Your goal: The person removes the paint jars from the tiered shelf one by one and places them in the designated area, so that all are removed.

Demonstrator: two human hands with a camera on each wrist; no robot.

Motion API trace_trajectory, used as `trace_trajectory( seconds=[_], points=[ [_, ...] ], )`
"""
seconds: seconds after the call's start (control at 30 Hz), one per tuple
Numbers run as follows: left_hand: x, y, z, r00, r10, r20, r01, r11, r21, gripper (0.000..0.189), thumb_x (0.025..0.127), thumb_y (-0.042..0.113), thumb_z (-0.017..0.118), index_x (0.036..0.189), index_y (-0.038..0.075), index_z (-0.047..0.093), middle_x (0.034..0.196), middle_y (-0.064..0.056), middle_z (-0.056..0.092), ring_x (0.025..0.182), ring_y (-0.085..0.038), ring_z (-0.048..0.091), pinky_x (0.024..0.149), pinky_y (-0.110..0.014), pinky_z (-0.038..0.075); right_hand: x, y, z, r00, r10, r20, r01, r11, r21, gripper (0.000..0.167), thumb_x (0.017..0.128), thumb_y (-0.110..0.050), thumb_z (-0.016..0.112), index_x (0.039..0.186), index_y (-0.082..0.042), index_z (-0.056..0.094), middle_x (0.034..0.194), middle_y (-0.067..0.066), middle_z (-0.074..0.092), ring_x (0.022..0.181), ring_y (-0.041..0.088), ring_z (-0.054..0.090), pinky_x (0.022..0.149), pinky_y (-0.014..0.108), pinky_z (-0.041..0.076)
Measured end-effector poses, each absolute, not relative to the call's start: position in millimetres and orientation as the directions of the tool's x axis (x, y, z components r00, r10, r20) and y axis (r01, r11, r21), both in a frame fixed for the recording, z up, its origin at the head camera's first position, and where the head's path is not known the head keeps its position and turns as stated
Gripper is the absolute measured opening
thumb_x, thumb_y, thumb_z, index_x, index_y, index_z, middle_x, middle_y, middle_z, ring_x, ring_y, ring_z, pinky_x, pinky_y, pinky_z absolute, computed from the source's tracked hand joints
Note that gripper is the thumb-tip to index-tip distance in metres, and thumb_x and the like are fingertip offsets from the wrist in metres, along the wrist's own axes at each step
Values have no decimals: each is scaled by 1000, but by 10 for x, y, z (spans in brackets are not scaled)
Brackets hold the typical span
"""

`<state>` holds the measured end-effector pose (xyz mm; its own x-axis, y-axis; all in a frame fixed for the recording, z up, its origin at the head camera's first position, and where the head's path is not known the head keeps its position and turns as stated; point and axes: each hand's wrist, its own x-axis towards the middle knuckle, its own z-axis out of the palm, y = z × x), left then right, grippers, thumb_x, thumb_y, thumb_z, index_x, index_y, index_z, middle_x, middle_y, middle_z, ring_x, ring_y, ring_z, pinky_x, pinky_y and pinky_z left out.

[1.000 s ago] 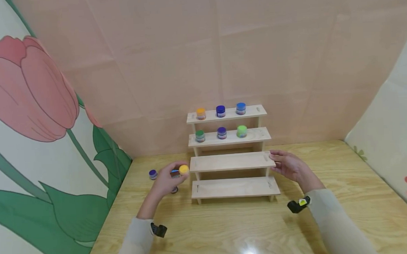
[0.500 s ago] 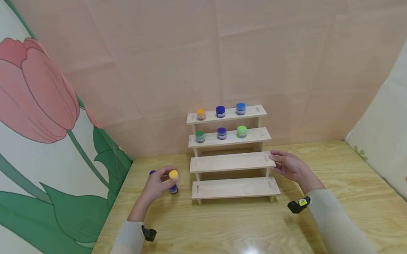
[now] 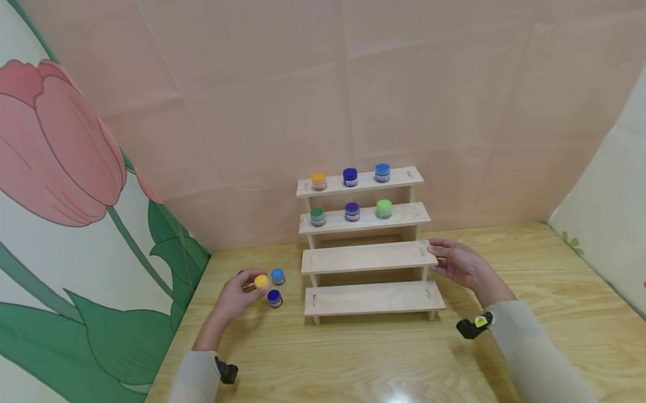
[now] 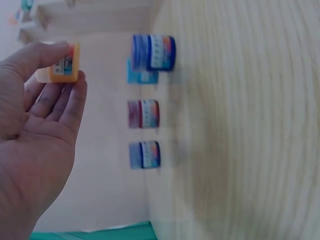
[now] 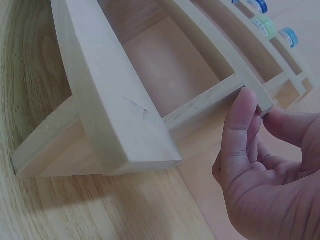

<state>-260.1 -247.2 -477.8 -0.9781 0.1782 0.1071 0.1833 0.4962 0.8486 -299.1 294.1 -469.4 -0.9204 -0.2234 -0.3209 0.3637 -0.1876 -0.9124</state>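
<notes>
My left hand [image 3: 234, 297] holds a small paint jar with a yellow lid [image 3: 261, 282] between thumb and fingers, above the table left of the stepped wooden rack. In the left wrist view the held jar [image 4: 66, 64] looks orange-yellow with a printed label. Close by stand a light blue jar [image 3: 278, 277] and a dark blue jar [image 3: 274, 298]; another jar is mostly hidden behind the hand. My right hand [image 3: 458, 263] pinches the right end of the rack's second-lowest shelf [image 3: 369, 257], and the right wrist view shows thumb and fingers on that board end [image 5: 266, 106].
On the top shelf [image 3: 397, 176] stand orange, dark blue and light blue jars. The shelf below [image 3: 367, 218] bears green, purple and light green ones. In the left wrist view, a maroon jar [image 4: 143, 114] and a blue jar [image 4: 145, 155] also stand on the table.
My left hand has moved left and slightly down, away from the rack, with the yellow jar. This uncovers the light blue and dark blue jars. The right hand stays at the shelf end.
</notes>
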Motion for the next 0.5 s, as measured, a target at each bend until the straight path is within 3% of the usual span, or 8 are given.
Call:
trace_trajectory(
  seconds=[0.2,0.5],
  points=[
    [-2610,-2579,-4857,-988,140,59,124,516,847,44,94,7,72,134,-3,58,131,-20,62,125,-39,57,105,-49,50,-2992,2947,-4696,-920,-223,-322,365,-192,-911,42,104,-18,58,142,-11,41,98,-4,67,82,13,61,81,26,59],
    [-2663,-2700,-5005,-996,86,-1,48,565,824,40,92,8,74,130,4,63,126,-13,65,121,-34,59,100,-46,54,-2995,2934,-4703,-922,-238,-305,356,-210,-911,25,104,-16,57,129,-16,50,97,-4,65,81,12,61,81,27,59]
  ],
)
